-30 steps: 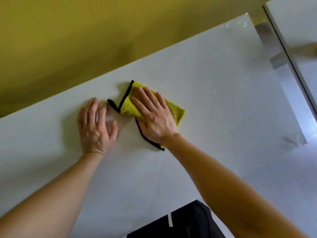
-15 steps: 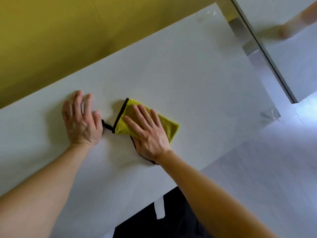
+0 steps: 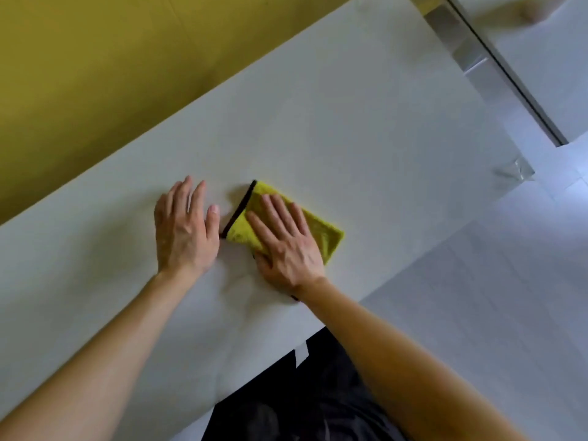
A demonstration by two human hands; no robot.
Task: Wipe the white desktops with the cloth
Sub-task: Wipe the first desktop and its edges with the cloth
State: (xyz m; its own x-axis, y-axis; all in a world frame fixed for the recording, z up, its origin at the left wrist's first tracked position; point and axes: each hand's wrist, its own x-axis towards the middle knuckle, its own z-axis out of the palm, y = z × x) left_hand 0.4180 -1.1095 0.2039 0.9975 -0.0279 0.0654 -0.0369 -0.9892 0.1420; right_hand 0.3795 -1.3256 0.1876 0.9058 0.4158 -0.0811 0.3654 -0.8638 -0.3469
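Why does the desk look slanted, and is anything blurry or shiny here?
Head view: the head-worn wide-angle camera seems tilted, so the white desktop runs diagonally. Head view: soft light, only faint shadows beside the left hand and the yellow cloth under the right hand. Head view: the metal strip top right gleams; a pale shape beyond it is smeared.

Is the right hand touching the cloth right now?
Touching. The head view shows the right hand lying flat on the yellow cloth, fingers spread across it, on the white desktop.
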